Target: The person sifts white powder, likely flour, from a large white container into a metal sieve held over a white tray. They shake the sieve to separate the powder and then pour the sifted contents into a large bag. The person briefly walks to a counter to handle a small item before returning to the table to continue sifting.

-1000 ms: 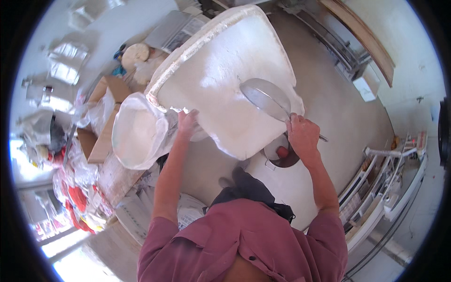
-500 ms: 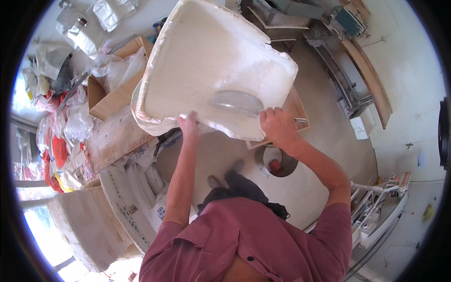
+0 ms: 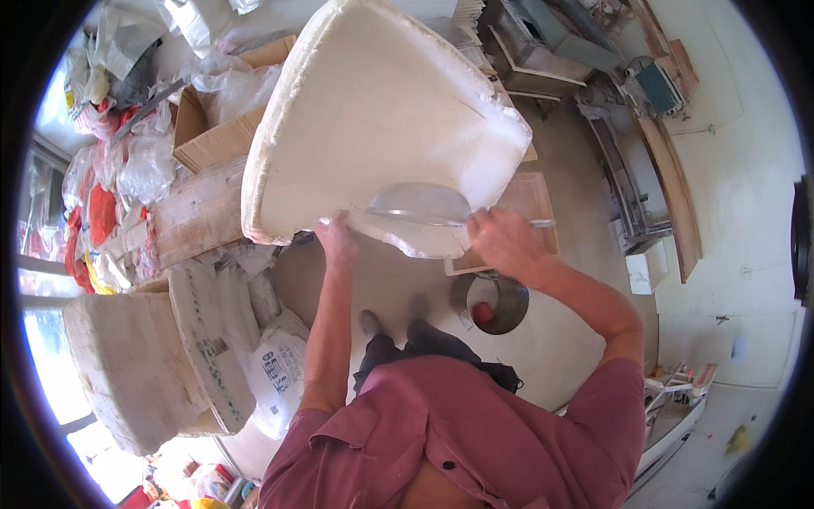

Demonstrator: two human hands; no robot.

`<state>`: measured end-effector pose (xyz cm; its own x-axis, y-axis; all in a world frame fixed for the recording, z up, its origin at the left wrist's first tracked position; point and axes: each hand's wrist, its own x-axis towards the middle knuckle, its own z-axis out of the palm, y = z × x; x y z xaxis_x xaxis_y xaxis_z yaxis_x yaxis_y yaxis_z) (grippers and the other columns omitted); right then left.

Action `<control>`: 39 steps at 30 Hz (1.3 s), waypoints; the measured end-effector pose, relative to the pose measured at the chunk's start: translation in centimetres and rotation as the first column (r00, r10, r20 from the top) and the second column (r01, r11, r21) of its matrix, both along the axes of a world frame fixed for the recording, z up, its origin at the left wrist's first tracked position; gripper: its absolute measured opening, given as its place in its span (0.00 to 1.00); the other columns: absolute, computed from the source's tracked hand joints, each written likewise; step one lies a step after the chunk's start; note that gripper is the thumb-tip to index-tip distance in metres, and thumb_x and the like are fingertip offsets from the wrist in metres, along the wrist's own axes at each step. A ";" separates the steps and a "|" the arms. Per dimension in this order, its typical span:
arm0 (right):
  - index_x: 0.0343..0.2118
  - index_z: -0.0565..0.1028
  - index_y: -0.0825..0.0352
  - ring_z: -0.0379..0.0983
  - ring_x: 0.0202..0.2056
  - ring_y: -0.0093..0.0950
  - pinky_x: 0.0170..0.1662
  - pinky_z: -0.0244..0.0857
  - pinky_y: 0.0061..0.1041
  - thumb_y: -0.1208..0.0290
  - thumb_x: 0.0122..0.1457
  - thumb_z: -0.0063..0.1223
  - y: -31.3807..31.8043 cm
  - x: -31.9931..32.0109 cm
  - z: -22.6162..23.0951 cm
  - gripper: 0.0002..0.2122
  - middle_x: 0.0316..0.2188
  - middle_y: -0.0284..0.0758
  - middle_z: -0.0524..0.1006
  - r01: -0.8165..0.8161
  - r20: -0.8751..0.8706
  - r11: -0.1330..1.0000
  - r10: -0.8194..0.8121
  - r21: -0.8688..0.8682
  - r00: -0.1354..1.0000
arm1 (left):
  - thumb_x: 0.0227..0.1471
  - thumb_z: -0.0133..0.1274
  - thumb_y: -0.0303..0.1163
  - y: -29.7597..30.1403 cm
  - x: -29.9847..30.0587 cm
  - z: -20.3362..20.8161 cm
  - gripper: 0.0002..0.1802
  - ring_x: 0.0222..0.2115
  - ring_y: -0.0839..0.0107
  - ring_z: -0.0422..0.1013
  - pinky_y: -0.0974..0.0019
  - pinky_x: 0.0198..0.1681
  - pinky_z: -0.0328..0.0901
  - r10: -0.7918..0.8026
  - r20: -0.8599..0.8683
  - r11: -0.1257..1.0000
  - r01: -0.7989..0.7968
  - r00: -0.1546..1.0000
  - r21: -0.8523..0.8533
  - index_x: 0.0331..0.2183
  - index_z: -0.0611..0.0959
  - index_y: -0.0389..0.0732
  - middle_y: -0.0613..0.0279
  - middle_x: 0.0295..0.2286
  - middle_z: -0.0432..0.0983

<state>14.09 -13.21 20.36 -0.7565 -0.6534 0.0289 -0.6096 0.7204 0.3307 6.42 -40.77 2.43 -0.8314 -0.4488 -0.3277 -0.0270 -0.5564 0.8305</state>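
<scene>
A large off-white foam box (image 3: pixel 365 110) with a ragged, chipped rim is tilted in front of me, its hollow facing up. My left hand (image 3: pixel 337 233) is closed on its near rim. In my right hand (image 3: pixel 504 242) is the handle of a round strainer (image 3: pixel 424 202) with a metal rim and what looks like fine, see-through mesh. The strainer is over the box's near inner side; I cannot tell whether it touches the surface.
Below my right hand stands a metal pot (image 3: pixel 519 316) with a red thing (image 3: pixel 483 312) inside. Near it lies a shallow wooden tray (image 3: pixel 536 191). Left are a cardboard box (image 3: pixel 216 144) of plastic bags, a wooden board (image 3: pixel 199 212) and foam blocks (image 3: pixel 127 365). Metal equipment (image 3: pixel 543 42) stands far right.
The strainer has turned, showing its rim and straight handle more edge-on, and has shifted slightly left. The foam box has tilted a little. My view has shifted; both hands keep their holds.
</scene>
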 end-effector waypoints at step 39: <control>0.26 0.79 0.65 0.78 0.24 0.39 0.27 0.71 0.38 0.67 0.58 0.56 3.6 -0.6 -9.5 0.08 0.21 0.39 0.78 0.089 0.240 0.797 0.071 -0.598 0.968 | 0.41 0.49 0.16 -1.7 -2.9 8.4 0.40 0.38 0.68 0.71 0.64 0.42 0.69 -0.254 0.072 0.738 0.242 0.965 -0.630 0.58 0.60 0.37 0.57 0.41 0.69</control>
